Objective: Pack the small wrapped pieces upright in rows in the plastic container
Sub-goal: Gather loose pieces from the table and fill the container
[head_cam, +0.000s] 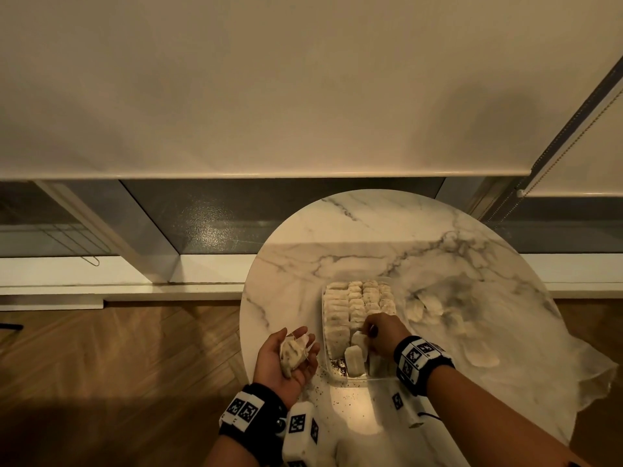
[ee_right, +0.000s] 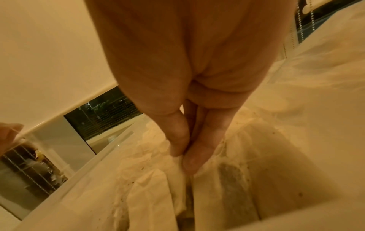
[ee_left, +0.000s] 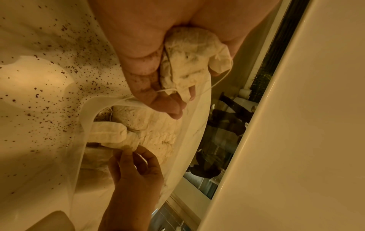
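Note:
A clear plastic container [head_cam: 350, 379] stands on the round marble table [head_cam: 354, 230], holding rows of small pale tea bags [head_cam: 357, 301] set upright. My right hand [head_cam: 367, 332] reaches into its near end, and thumb and fingers [ee_right: 177, 140] pinch the top of one tea bag [ee_right: 177, 171] standing beside others. My left hand [head_cam: 303, 342] is held palm up left of the container, cupping a small bundle of tea bags [ee_left: 189, 65] with a loose string. The container's near corner [ee_left: 87, 112] holds a few leaning bags and a bare floor with dark crumbs.
Loose tea bags [head_cam: 424, 306] lie on a thin clear plastic bag [head_cam: 505, 348] spread over the table's right side. Dark crumbs [ee_left: 69, 67] speckle the table by the container. The table's left edge [head_cam: 244, 332] runs just beside my left hand, above a wooden floor.

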Demonstrator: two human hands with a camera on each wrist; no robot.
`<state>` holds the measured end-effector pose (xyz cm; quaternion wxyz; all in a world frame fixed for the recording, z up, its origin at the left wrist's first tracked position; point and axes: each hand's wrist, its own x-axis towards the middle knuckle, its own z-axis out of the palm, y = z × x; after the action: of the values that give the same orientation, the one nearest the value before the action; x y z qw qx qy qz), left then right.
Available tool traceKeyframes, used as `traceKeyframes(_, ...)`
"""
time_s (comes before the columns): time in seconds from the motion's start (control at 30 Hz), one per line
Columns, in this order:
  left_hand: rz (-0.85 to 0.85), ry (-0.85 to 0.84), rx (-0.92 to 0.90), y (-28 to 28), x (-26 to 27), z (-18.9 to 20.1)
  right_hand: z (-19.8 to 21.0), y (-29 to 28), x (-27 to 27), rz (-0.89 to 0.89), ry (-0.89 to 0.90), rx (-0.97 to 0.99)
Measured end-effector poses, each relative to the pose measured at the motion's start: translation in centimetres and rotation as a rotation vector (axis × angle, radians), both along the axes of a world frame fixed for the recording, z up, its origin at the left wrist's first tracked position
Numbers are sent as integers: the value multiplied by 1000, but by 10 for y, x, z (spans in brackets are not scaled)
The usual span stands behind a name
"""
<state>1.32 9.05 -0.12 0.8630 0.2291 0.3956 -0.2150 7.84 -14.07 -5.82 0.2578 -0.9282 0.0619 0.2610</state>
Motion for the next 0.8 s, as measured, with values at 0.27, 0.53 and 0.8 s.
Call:
traceKeyframes(0.27,19,0,6,-4,-5,2,12,13,-12,193,-41,-33)
traceKeyframes(0.53,28,2,26,-11,-10,5,11,16,-14,294,-3,-128)
traceKeyframes(0.8,37,2,48,-21,-16,9,10,14,-10,368,42,-143)
